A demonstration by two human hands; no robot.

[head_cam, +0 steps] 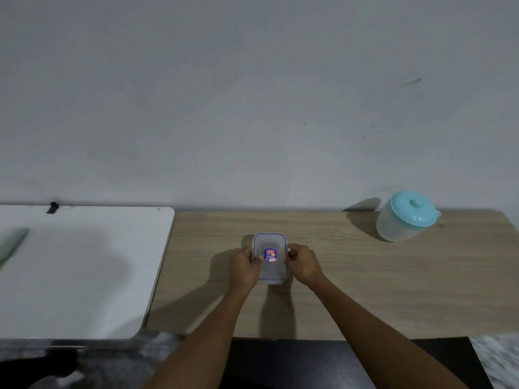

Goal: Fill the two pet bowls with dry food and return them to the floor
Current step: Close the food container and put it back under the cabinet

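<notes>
A small clear rectangular container (270, 242) with a blue-rimmed lid and a blue and red sticker rests on the wooden table (365, 276) near its middle. My left hand (243, 267) grips its left side, with the thumb on the lid. On the opposite side, my right hand (304, 263) holds the right edge. Whether there is food inside cannot be made out. No pet bowl is in view.
A clear round tub with a turquoise lid (405, 217) stands at the back right of the table by the wall. A white table (84, 270) adjoins on the left. Dark floor shows below the table's front edge.
</notes>
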